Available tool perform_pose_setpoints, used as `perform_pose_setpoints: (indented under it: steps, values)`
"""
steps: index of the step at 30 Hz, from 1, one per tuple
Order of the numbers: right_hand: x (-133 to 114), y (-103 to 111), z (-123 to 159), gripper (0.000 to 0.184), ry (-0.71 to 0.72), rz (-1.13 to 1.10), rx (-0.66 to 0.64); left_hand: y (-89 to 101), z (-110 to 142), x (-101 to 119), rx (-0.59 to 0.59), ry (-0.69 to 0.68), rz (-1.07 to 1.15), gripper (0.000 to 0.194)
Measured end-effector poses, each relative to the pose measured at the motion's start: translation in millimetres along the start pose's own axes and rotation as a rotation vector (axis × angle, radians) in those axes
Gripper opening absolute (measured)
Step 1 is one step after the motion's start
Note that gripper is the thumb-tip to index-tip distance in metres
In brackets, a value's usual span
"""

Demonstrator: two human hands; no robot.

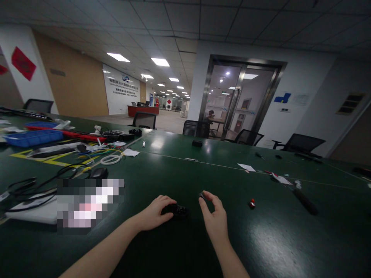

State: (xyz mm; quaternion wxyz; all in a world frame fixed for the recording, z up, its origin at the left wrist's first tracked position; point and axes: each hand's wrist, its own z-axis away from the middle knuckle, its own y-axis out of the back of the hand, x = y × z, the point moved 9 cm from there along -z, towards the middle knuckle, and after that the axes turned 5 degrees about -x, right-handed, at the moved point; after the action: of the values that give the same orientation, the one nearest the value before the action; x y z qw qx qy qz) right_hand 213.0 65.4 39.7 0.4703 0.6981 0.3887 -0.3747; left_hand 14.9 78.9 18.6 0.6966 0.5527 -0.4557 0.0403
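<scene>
My left hand (pixel 158 213) is wrapped round a black device (pixel 180 210) that lies on the dark green table (pixel 162 247); its end with small raised parts sticks out past my fingers, and the rest is covered by them. To the right and slightly higher, my right hand (pixel 215 216) pinches a small dark piece (pixel 202 196) between thumb and fingertips. That piece is apart from the device and too small to name. Right of my right hand lies a small red and black object (pixel 252 203) with a shiny part.
Tangled black cables (pixel 34 183), a white box (pixel 34 216) and a black computer mouse (pixel 99 173) lie at the left. Behind them stands a blue tray (pixel 33 138). A dark-handled tool (pixel 305 201) lies at the right. Chairs (pixel 195 128) line the far edge; a person (pixel 210 115) sits behind glass doors.
</scene>
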Motion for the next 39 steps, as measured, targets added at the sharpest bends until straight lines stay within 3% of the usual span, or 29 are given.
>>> perform_pose_setpoints:
  steps: [5, 15, 25, 39]
  values:
    - [-19, -30, 8, 0.029, 0.110, 0.032, -0.150, -0.2, -1, 1, 0.011, -0.009, -0.017, 0.036]
    - [-11, -65, 11, 0.027, 0.097, 0.288, -0.387, -0.3, -4, 0, 0.022, -0.035, -0.046, 0.036]
    - [-13, -71, 17, 0.025, 0.018, 0.347, -0.500, -0.3, -3, -3, 0.013, -0.006, -0.036, 0.037]
    - [-18, -74, 21, 0.025, 0.121, 0.437, -0.509, -1.1, -4, -3, 0.028, -0.012, -0.054, 0.036]
